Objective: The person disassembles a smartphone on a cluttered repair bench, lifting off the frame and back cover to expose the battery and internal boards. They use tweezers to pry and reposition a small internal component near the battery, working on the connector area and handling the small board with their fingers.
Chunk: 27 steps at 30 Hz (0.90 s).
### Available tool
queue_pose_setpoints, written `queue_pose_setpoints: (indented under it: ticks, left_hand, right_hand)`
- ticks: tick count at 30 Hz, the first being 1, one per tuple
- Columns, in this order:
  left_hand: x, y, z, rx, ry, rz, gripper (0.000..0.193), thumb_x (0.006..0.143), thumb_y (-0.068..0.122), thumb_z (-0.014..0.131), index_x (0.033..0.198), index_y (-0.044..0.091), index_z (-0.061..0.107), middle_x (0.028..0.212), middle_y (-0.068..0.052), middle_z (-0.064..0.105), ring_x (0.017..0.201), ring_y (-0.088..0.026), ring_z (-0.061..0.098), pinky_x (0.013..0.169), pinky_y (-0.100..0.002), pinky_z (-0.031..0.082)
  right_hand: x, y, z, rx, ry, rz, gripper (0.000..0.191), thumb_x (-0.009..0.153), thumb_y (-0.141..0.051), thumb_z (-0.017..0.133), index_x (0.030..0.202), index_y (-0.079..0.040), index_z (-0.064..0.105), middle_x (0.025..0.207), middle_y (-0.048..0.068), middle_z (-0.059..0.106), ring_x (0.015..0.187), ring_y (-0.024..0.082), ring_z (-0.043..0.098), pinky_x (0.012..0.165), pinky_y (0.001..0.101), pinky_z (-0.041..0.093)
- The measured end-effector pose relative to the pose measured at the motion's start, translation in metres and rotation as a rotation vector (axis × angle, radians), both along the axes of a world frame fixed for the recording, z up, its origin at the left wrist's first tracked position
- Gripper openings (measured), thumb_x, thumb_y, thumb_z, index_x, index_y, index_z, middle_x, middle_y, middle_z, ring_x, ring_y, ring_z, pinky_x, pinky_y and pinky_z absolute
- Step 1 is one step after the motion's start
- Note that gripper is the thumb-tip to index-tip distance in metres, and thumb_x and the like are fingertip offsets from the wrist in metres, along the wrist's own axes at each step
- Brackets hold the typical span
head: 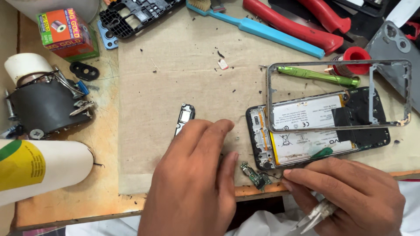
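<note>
Lying between left hand (192,175) and right hand (350,192): small circuit board (255,176)

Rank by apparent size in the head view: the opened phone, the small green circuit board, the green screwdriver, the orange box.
1. Opened phone
2. Green screwdriver and orange box: unsure, long and thin against short and bulky.
3. Green circuit board, smallest.

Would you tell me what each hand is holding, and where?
Right hand grips tweezers around their middle. Left hand holds nothing; it rests flat on the mat.
</note>
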<state>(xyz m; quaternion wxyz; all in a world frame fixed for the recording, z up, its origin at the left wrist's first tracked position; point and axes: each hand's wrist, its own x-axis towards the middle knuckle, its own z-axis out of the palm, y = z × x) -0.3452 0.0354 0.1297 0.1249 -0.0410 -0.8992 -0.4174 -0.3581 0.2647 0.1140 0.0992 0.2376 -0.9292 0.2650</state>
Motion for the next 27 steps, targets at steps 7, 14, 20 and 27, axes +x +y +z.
queue_pose_setpoints:
  ticks: [7, 14, 20, 27]
  left_hand:
    - [-0.014, 0.002, 0.006, -0.041, -0.261, -0.022, 0.015, 0.089, 0.01, 0.07, 0.104, 0.008, 0.071, 0.1, -0.009, 0.065, 0.086, -0.032, 0.071, 0.075, -0.046, 0.055]
    - [-0.024, 0.0, 0.009, -0.209, -0.31, -0.122, 0.006, 0.081, 0.005, 0.066, 0.087, 0.006, 0.067, 0.096, -0.012, 0.065, 0.089, -0.037, 0.07, 0.077, -0.049, 0.054]
    - [-0.021, -0.007, 0.009, -0.056, -0.117, -0.166, 0.005, 0.084, 0.004, 0.069, 0.089, 0.004, 0.069, 0.09, -0.013, 0.069, 0.082, -0.034, 0.072, 0.073, -0.043, 0.057]
    - [0.012, 0.011, 0.034, 0.408, -0.103, -0.237, 0.009, 0.083, 0.011, 0.081, 0.091, 0.01, 0.076, 0.086, -0.002, 0.075, 0.084, -0.01, 0.08, 0.077, -0.024, 0.066]
  right_hand:
    - [-0.003, 0.002, -0.001, -0.004, -0.041, 0.0, 0.027, 0.066, -0.016, 0.089, 0.09, -0.011, 0.078, 0.078, 0.002, 0.073, 0.07, 0.015, 0.073, 0.064, 0.0286, 0.057]
    - [-0.001, 0.001, -0.002, 0.007, -0.021, -0.002, 0.027, 0.066, -0.018, 0.09, 0.091, -0.012, 0.078, 0.076, 0.001, 0.072, 0.067, 0.015, 0.071, 0.062, 0.0294, 0.054]
    - [-0.002, 0.004, -0.001, -0.018, -0.013, 0.036, 0.029, 0.068, -0.018, 0.089, 0.094, -0.012, 0.077, 0.078, 0.001, 0.072, 0.069, 0.015, 0.071, 0.063, 0.0287, 0.054]
    - [-0.001, 0.008, -0.008, -0.024, -0.014, 0.046, 0.033, 0.064, -0.02, 0.089, 0.093, -0.012, 0.078, 0.077, 0.001, 0.072, 0.068, 0.016, 0.07, 0.062, 0.0289, 0.054]
